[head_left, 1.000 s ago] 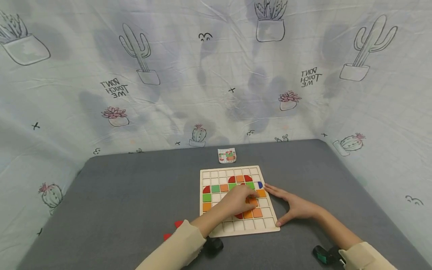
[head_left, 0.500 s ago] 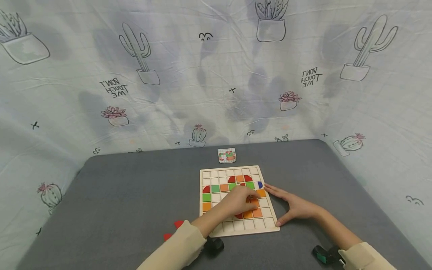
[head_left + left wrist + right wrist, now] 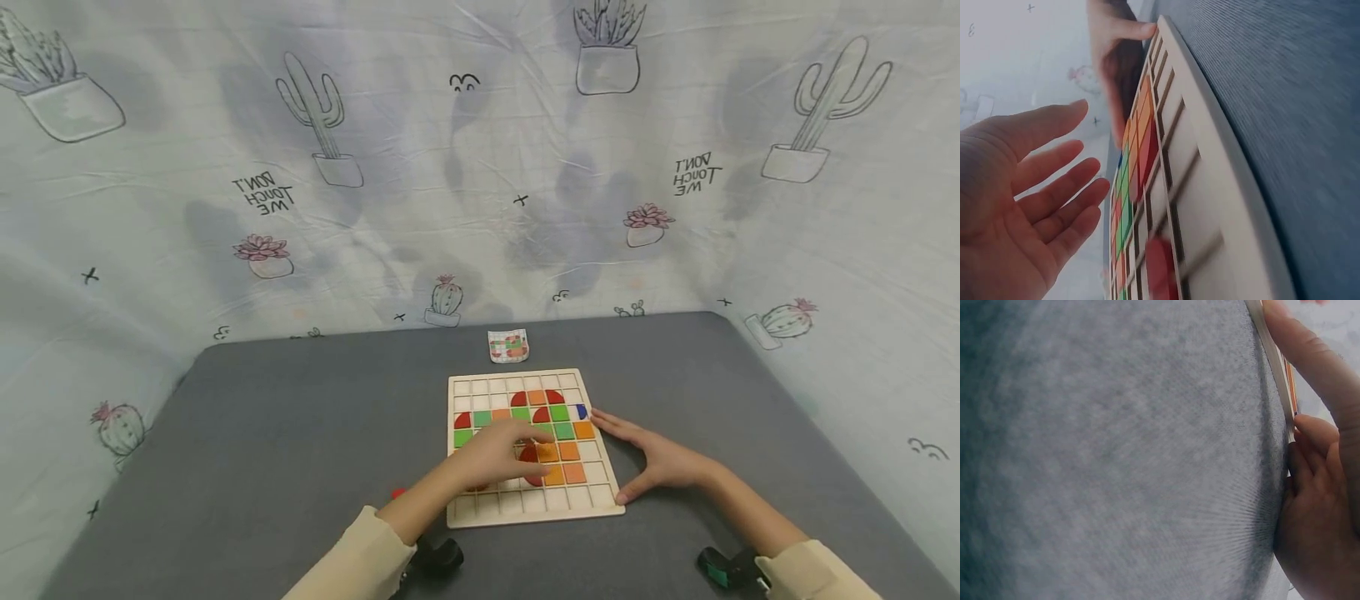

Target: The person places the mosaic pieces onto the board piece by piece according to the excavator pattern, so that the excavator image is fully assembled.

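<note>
A pale wooden grid board (image 3: 528, 504) lies on the table with coloured pieces in several of its cells. My left hand (image 3: 487, 457) is over the left and middle of the board, thumb and fingers spread apart and holding nothing, as the left wrist view confirms. Right of its fingertips are orange tiles (image 3: 568, 451), green tiles (image 3: 564, 431) and red rounded pieces (image 3: 528, 454). A blue piece (image 3: 581, 412) sits by the right edge. There my right hand (image 3: 660, 460) touches the board's side with extended fingers and with its thumb near the front corner. My left hand hides some cells.
Behind the board lies a small pattern card (image 3: 507, 347) with a printed coloured grid. A red piece (image 3: 398, 493) shows on the grey table (image 3: 300, 442), partly covered by my left forearm. A cactus-print cloth (image 3: 420, 167) hangs behind the table.
My left hand has drawn back leftward from the orange tiles, its fingers wider apart, uncovering green, orange and red pieces. My right hand stays at the board's edge.
</note>
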A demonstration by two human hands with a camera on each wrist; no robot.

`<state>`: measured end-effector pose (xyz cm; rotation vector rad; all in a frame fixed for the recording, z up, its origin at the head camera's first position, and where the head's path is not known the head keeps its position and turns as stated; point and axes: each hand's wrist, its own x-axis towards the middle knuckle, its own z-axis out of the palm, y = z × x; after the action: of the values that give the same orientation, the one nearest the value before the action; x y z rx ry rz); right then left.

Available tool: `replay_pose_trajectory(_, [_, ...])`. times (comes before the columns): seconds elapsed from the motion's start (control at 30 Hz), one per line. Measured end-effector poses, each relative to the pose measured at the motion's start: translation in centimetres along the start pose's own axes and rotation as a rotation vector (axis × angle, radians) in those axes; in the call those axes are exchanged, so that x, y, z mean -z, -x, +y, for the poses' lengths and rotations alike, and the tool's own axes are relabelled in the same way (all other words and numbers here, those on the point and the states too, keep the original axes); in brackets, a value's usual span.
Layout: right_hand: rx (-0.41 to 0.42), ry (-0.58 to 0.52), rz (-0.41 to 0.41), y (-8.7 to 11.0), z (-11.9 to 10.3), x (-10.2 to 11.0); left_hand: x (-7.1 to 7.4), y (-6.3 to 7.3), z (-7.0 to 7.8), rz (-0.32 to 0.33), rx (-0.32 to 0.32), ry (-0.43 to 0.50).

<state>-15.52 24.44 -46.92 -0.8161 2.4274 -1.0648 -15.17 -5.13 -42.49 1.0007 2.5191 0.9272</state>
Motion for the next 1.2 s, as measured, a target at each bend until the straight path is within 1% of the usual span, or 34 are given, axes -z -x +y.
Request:
replay_pose_trajectory(0.1, [-0.012,0.001,0.001,0.0,0.0,0.1,0.8,1.6,-0.7,0.018,0.002,0.040])
replay_pose_trajectory(0.2, [-0.016,0.000,-0.002,0.0,-0.1,0.1,1.8,3.6,-1.6,0.043,0.017,0.064])
replay_pose_trajectory(0.33, [-0.021,0.005,-0.004,-0.1,-0.2,0.2,2.9,6.4,-3.0,0.100,0.065,0.057])
replay_pose_trajectory(0.47, [-0.024,0.004,-0.006,-0.1,-0.2,0.3,3.7,9.1,-4.3,0.153,0.130,0.039])
replay_pose_trajectory(0.57, [-0.023,-0.006,-0.009,-0.1,-0.3,0.3,4.0,10.7,-5.0,0.172,0.176,0.023])
replay_pose_trajectory(0.63, [-0.025,-0.010,-0.010,-0.1,-0.3,0.3,4.3,11.4,-5.4,0.182,0.197,0.018])
replay_pose_trajectory(0.73, [-0.029,-0.015,-0.010,-0.1,-0.4,0.3,4.5,12.2,-5.6,0.192,0.212,0.010])
replay_pose_trajectory(0.8, [-0.030,-0.018,-0.011,-0.1,-0.5,0.3,4.5,12.4,-5.7,0.191,0.219,0.005])
replay_pose_trajectory(0.93, [-0.033,-0.034,-0.014,-0.2,-0.6,0.3,4.5,12.4,-5.8,0.187,0.232,-0.027])
replay_pose_trajectory(1.03, [-0.037,-0.037,-0.014,-0.2,-0.7,0.3,4.6,12.2,-5.9,0.193,0.222,-0.063])
replay_pose_trajectory(1.1, [-0.040,-0.036,-0.013,-0.2,-0.7,0.3,5.0,12.2,-6.0,0.170,0.204,-0.067])
replay_pose_trajectory(1.2, [-0.044,-0.039,-0.013,-0.2,-0.7,0.3,5.7,12.6,-6.2,0.099,0.179,-0.039])
